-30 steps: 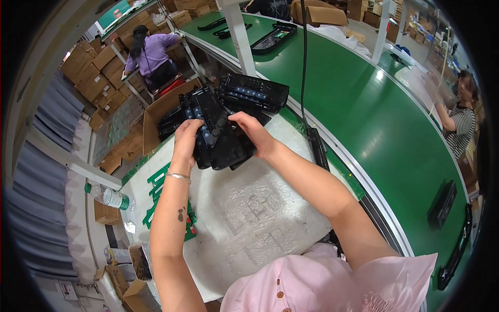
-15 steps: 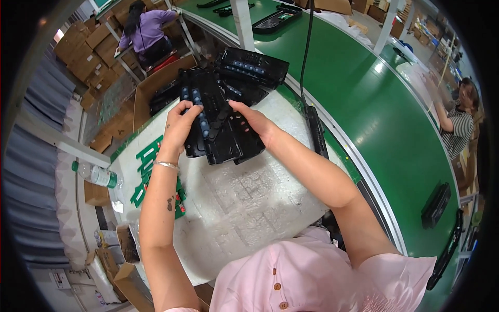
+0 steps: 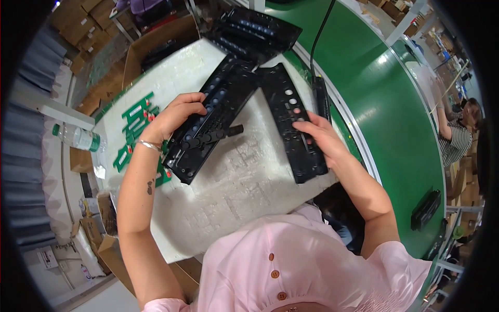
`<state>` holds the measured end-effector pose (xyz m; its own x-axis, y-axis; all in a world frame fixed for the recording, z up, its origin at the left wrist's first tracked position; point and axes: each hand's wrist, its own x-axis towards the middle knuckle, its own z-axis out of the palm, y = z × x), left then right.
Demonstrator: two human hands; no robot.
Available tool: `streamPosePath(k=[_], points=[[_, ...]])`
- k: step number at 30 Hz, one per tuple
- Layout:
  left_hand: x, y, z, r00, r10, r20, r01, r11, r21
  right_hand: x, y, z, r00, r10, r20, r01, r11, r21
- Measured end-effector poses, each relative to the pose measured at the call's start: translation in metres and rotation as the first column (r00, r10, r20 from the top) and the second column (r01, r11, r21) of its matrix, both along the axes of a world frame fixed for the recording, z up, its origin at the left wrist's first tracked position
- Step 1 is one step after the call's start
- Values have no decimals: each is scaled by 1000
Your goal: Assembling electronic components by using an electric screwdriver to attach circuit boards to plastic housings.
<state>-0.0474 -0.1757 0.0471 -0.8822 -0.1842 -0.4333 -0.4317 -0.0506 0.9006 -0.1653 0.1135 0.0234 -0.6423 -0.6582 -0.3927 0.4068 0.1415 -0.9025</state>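
My left hand [image 3: 179, 114] grips a long black plastic housing [image 3: 234, 96] by its left edge, fingers curled over a row of bluish round parts. A dark strip of round caps [image 3: 213, 136] lies across that housing, its end sticking out to the right. My right hand [image 3: 323, 136] is closed on the right edge of a black plastic panel [image 3: 280, 88] with a row of round holes, thumb on top. The two pieces spread apart toward me over the white padded worktop [image 3: 234, 192]. More black housings [image 3: 254, 31] are piled beyond them.
Several green circuit boards [image 3: 136, 125] lie left of my left hand. A clear bottle [image 3: 78, 138] stands at the far left. A green conveyor [image 3: 374, 99] runs along the right, with a person in stripes [image 3: 457, 138] beyond. An open cardboard box [image 3: 136, 60] sits behind the worktop.
The black pieces, earlier together near the pile, have come closer and moved apart. My left hand went left with the housing; my right hand went right and now holds the panel.
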Motion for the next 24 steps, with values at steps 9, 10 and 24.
streamPosePath(k=[9, 10, 24], points=[[12, 42, -34, 755, -650, 84, 586, 613, -530, -13, 48, 11, 981, -79, -175, 90, 995, 53], [16, 54, -27, 731, -670, 128, 616, 568, -546, -17, 49, 14, 977, -12, -215, 30, 996, 82], [76, 112, -3, 874, -486, 17, 343, 591, -730, -45, -102, -17, -41, 628, -777, -507, 657, 558]])
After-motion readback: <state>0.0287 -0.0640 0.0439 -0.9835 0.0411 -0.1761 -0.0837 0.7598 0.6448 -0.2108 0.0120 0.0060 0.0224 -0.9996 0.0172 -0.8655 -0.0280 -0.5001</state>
